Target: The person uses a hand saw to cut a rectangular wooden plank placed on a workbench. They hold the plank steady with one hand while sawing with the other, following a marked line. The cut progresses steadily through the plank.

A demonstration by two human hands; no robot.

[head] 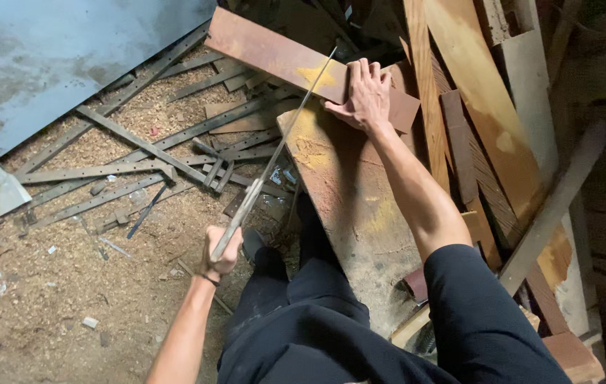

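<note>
We are gripping the handle end of a long thin saw in our left hand, fingers curled tight around it in a closed fist. The blade is running up and to the right from the fist, and its far tip is reaching the top edge of a reddish-brown board. The blade is crossing that board at a patch of yellow sawdust, just left of our right hand.

We are pressing the right hand flat onto the board, fingers straight and close together, thumb spread to the side; it is clasping nothing, only bearing down. The board is lying slantwise across the top end of a worn wooden bench, which is dusted with yellow sawdust and is running down toward our knees. Our dark trousers are filling the lower middle of the view, with one leg lying beside the bench.

To the right, several wooden planks are leaning in a stack, well apart from the saw. To the left, the floor is covered in sawdust, and dark metal strips are lying criss-crossed on it. A grey metal sheet is occupying the upper left corner.
</note>
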